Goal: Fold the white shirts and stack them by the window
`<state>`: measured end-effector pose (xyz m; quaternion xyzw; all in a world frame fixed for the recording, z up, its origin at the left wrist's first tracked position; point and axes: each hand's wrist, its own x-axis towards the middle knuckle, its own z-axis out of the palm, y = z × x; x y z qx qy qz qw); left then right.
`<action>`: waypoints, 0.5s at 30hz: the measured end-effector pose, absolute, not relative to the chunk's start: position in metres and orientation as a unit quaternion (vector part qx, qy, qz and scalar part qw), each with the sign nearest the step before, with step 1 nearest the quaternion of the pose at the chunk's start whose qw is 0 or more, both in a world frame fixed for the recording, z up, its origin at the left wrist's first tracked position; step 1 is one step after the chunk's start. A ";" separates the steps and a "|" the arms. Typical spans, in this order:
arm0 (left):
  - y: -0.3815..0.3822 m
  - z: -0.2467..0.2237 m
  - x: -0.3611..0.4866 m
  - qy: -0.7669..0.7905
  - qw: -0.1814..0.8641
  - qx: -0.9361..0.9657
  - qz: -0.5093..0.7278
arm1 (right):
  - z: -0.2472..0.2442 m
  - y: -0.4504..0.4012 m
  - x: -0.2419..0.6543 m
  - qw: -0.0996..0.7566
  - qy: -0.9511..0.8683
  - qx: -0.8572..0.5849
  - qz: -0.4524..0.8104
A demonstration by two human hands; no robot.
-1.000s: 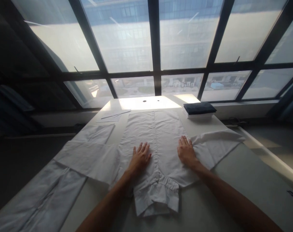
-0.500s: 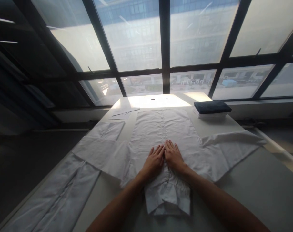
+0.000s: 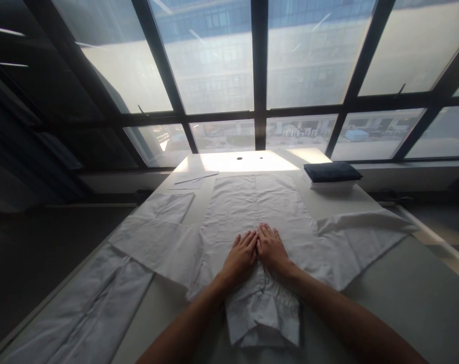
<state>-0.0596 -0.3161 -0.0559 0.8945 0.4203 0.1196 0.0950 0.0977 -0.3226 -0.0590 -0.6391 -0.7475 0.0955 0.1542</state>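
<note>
Cloth (image 3: 81, 313), pale and creased lengthwise, lies along the left edge of the tabletop (image 3: 415, 288), partly covered by the shirt's left-side sleeve (image 3: 157, 247). Another pale piece (image 3: 172, 205) shows beyond that sleeve; whether the two are joined is hidden. Farther off, toward the far left corner, a paper sheet (image 3: 186, 184) lies under thin strips (image 3: 195, 179). Across the middle of the tabletop the white shirt (image 3: 282, 202) is spread front up, its hem toward the sunlit far edge and its collar (image 3: 265, 318) toward the near side. Left hand (image 3: 240, 259) lies flat on the shirt's chest, palm down; right hand (image 3: 272, 248) lies just beside it, the fingers meeting, or nearly so, over the front strip. Neither grip is closed on anything: fingers lie straight, and no fold of cloth shows pinched. The step in hand looks like pressing the front smooth, since small wrinkles run across the cloth; a next move from here would call for light, even palms, so that the layers do not drag. Dark folded cloth (image 3: 331, 172) tops a white stack (image 3: 331, 186) by the far right corner, and the right-side sleeve (image 3: 366, 242) reaches the right edge.
</note>
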 end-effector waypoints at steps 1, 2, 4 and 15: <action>-0.316 -0.055 -0.060 0.421 0.096 0.894 0.119 | -0.060 -0.322 0.098 0.155 -0.748 -0.639 0.094; -0.317 -0.055 -0.059 0.422 0.098 0.894 0.118 | -0.060 -0.322 0.097 0.157 -0.748 -0.639 0.093; -0.317 -0.053 -0.059 0.422 0.101 0.893 0.117 | -0.062 -0.321 0.097 0.163 -0.747 -0.638 0.091; -0.315 -0.052 -0.063 0.416 0.116 0.891 0.142 | -0.065 -0.321 0.096 0.168 -0.748 -0.637 0.079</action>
